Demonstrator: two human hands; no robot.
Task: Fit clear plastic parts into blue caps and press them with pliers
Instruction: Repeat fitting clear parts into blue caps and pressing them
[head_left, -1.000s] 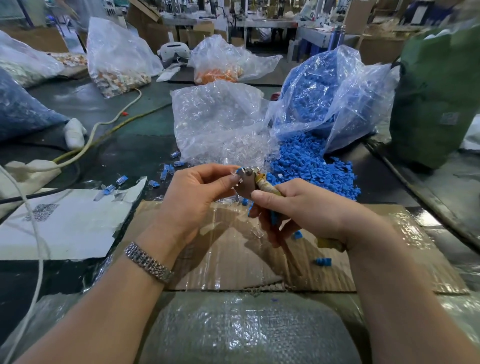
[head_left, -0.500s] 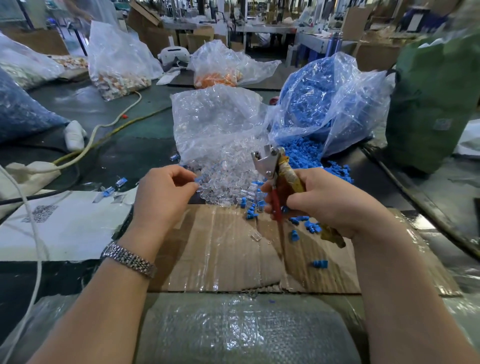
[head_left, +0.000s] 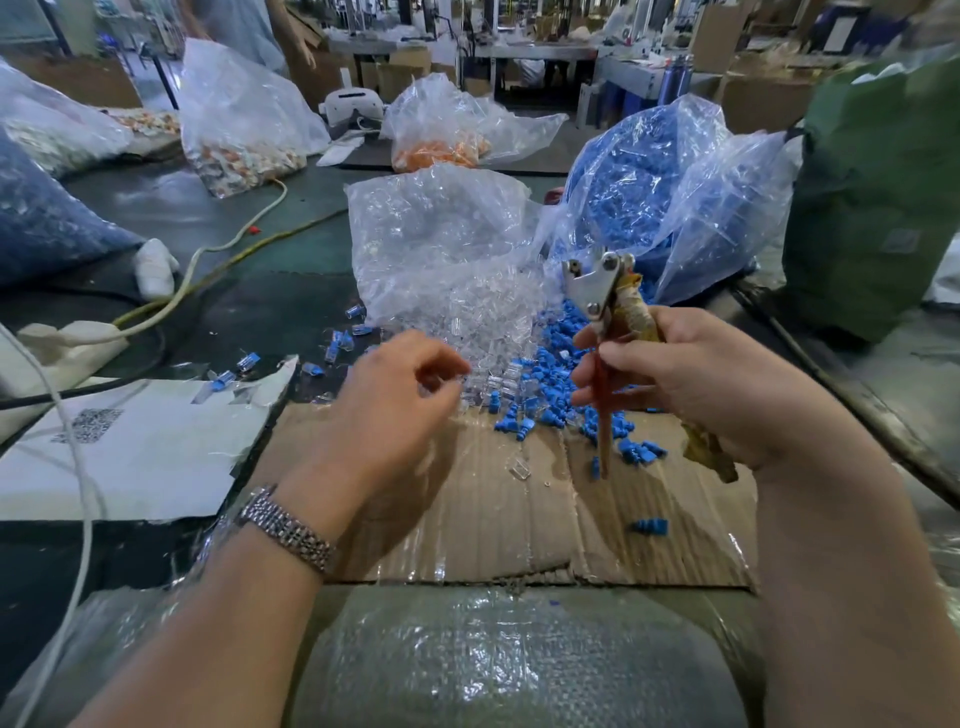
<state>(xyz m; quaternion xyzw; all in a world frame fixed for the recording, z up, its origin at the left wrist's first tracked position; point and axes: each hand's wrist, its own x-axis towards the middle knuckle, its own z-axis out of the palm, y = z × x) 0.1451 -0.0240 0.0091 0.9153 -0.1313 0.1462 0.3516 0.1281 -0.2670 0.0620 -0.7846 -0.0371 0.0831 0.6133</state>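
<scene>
My right hand (head_left: 691, 379) grips the pliers (head_left: 597, 283) by their red and yellow-taped handles, metal head up, above the loose blue caps (head_left: 558, 358). My left hand (head_left: 389, 400), blurred, is at the near edge of the heap of clear plastic parts (head_left: 467, 322), its thumb and fingers pinching what looks like a clear part (head_left: 435, 383). Both heaps spill onto the cardboard sheet (head_left: 519, 499) from a clear bag (head_left: 436, 234) and a bag of blue caps (head_left: 644, 197). Several fitted blue-and-clear pieces (head_left: 337, 343) lie to the left.
A white sheet with a QR code (head_left: 130, 447) lies left of the cardboard. Cables (head_left: 208, 260) cross the dark table at the left. A green sack (head_left: 883, 197) stands at the right, more filled bags (head_left: 244, 130) at the back, a wrapped bundle (head_left: 493, 665) in front.
My left hand left the pliers, swung out left, and has now come back right to the clear parts. My right hand lifted the pliers upright and holds them higher.
</scene>
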